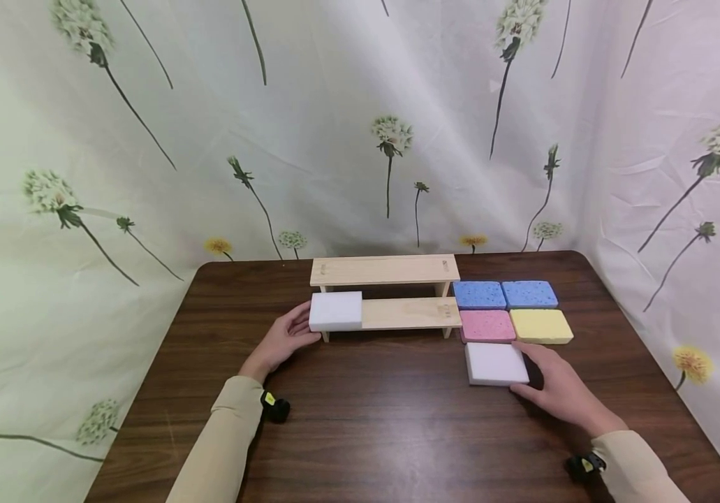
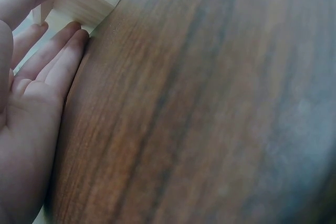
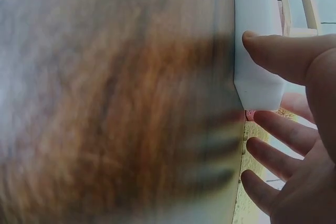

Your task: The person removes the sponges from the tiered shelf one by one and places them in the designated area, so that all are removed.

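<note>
A white sponge block (image 1: pixel 496 364) lies on the table at the right, and my right hand (image 1: pixel 561 391) holds it by its right end. The thumb (image 3: pixel 278 56) lies along its front face; the other fingers (image 3: pixel 275 158) spread behind the block's end. A second white block (image 1: pixel 336 311) sits at the left end of the lower tier of a wooden two-tier rack (image 1: pixel 406 314). My left hand (image 1: pixel 283 342) rests beside that end, its fingers (image 2: pixel 60 61) loosely extended against the wood.
Two blue sponges (image 1: pixel 479 295) lie right of the rack. In front of them are a pink sponge (image 1: pixel 487 326) and a yellow sponge (image 1: pixel 541 326). All stand on a dark wooden table (image 1: pixel 385 433), with a dandelion-print cloth (image 1: pixel 334 140) hanging behind.
</note>
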A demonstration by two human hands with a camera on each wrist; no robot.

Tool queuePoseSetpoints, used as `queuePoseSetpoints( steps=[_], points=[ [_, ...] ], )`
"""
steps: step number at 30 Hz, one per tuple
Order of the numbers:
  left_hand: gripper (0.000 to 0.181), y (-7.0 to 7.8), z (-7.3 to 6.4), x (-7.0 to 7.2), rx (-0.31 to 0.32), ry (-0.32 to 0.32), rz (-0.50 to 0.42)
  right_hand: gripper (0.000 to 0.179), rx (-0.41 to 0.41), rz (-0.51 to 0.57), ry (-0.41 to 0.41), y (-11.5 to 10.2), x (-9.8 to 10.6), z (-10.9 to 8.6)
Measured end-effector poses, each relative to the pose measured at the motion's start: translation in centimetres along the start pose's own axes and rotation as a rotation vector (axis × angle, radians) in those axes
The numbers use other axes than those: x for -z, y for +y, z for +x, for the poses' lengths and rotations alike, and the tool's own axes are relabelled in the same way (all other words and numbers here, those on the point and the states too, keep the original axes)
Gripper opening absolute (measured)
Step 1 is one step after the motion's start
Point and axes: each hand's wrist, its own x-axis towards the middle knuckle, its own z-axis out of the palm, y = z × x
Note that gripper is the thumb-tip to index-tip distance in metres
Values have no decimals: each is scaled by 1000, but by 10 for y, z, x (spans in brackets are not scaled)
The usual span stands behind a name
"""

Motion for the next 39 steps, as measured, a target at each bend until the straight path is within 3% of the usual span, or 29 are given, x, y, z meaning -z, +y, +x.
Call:
queuePoseSetpoints(
  steps=[22, 39],
  points=[
    [83, -2, 0, -1, -16, -5, -7, 77, 33, 5, 12, 2, 4, -3],
    [84, -3, 2, 0, -25, -5, -19, 84, 73, 1, 99, -9, 18, 3]
  ],
)
